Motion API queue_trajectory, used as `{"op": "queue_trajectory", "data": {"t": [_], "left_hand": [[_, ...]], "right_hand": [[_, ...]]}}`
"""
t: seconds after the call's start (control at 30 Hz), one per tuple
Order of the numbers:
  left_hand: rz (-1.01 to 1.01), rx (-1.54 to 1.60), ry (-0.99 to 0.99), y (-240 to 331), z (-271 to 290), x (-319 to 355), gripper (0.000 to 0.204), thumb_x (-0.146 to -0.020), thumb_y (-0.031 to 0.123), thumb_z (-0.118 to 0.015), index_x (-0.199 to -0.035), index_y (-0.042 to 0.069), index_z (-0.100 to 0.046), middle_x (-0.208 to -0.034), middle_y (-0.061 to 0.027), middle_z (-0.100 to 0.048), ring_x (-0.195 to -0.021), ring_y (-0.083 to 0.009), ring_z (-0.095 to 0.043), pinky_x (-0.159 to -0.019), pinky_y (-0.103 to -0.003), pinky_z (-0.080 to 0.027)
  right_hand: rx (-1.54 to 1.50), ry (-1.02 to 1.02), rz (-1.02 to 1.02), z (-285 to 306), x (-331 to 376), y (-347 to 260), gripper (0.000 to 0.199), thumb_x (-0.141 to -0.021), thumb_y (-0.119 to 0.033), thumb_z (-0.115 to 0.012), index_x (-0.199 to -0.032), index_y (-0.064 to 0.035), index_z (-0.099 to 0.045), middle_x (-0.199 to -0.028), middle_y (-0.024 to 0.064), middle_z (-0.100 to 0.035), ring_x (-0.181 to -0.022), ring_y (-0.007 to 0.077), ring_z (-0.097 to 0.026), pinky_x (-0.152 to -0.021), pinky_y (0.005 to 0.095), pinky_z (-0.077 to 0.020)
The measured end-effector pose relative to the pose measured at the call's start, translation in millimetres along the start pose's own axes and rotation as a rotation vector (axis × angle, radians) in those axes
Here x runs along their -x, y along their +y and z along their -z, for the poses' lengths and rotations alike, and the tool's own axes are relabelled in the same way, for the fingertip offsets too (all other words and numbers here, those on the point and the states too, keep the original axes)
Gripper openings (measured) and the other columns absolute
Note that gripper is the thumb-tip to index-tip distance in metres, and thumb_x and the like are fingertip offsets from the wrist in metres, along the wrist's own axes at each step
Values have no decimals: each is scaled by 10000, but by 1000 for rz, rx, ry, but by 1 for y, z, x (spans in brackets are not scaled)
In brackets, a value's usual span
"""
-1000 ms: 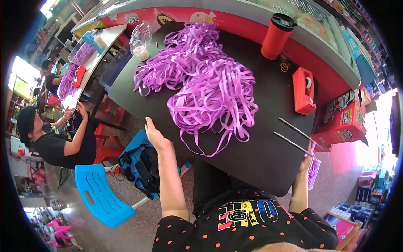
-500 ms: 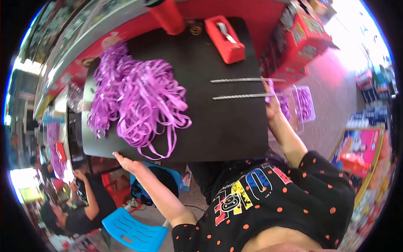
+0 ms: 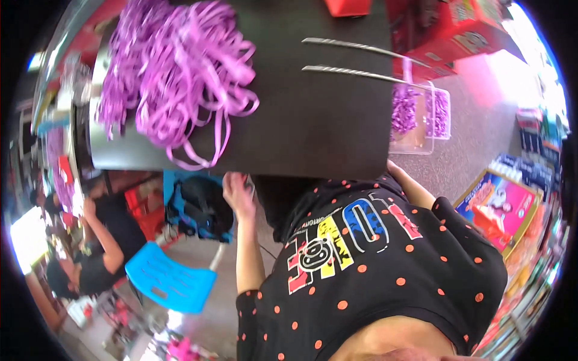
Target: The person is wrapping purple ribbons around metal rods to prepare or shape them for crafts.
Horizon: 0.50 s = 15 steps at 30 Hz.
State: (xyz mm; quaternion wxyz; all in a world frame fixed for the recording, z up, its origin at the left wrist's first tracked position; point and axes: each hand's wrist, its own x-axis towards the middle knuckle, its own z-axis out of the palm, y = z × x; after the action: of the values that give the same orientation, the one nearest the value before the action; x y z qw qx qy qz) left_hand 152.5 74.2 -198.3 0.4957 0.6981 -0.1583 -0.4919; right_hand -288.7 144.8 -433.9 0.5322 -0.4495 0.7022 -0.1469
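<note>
My left hand (image 3: 239, 195) is below the table's front edge, beside a blue chair, its loosely bent fingers apart and slightly blurred. My right hand (image 3: 393, 166) shows only in part at the front right corner of the dark table (image 3: 325, 129); its fingers are hidden. Two twisted metal rods (image 3: 349, 72) lie across the tabletop, their right ends jutting past the edge. A short purple ribbon (image 3: 407, 70) is looped around those ends. On the table's left lies a large tangled heap of purple ribbon (image 3: 192, 78), with loops near the front edge.
Clear plastic bins (image 3: 415, 144) of purple pieces stand right of the table. A red object (image 3: 348, 7) sits at its far edge, and red cartons (image 3: 460, 36) stand beyond. A blue chair (image 3: 171, 277) and another person (image 3: 96, 240) are at left.
My left hand has dropped away from the table's front edge and moved right. My right hand has left the rod ends and come down toward me. The view has tilted nearer my body.
</note>
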Motion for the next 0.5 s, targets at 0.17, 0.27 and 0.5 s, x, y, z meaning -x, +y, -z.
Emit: {"op": "queue_trajectory", "data": {"t": [0.17, 0.27, 0.5], "left_hand": [[-670, -618, -388, -28, -13, -12, 247, -859, 116, -606, -1076, 1, -582, -945, -148, -621, -898, -331, -588, -805, -391, -450], [-819, -767, -572, -11, -33, -20, 242, -849, 123, -602, -1053, -7, -598, -970, -197, -620, -914, -376, -585, -813, -426, -456], [-849, -881, -757, 22, -15, -94, 255, -850, 137, -594, -1059, -8, -599, -1011, -220, -614, -949, -388, -579, -830, -443, -454]], "right_hand": [[54, -243, 38, -5, -10, 9, 293, -941, -224, -487, -1006, 8, -654, -980, 108, -692, -842, 187, -656, -747, 342, -501], [61, -309, 51, 3, -5, 11, 295, -940, -226, -488, -1005, 8, -655, -981, 108, -691, -847, 187, -655, -753, 341, -500], [-32, -303, -54, 156, 173, 164, 300, -938, -231, -489, -1003, 8, -658, -985, 107, -690, -859, 187, -653, -767, 337, -498]]}}
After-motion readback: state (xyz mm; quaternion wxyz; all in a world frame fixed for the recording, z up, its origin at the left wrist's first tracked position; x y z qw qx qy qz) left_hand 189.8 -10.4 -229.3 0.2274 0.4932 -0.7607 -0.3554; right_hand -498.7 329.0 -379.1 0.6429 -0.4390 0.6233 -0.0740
